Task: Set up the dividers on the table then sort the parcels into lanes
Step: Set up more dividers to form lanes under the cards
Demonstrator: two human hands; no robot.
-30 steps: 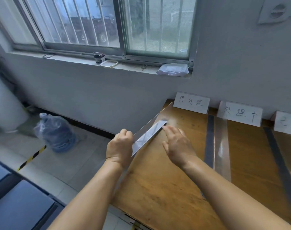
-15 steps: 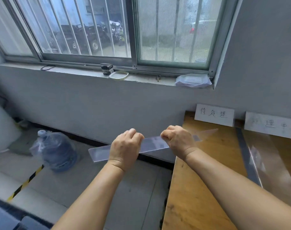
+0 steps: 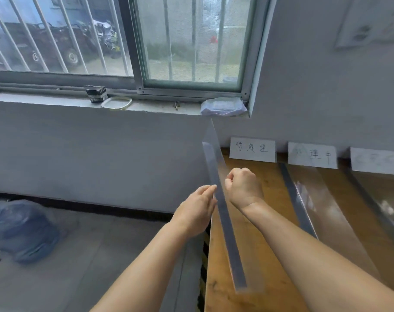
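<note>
Still setting dividers: the right hand [image 3: 244, 188] has a curled grip on a clear divider strip [image 3: 225, 217] along the bench [image 3: 254, 255] left edge; the left hand [image 3: 197, 210], fingers straight, touches it just below. Next, seat it upright.

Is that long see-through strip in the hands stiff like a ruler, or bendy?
Probably bendy: the clear strip curves at its far end above the right hand. It looks thin and likely light, since the left hand's straight fingers only touch its edge. Its glossy surface may be slippery.
</note>
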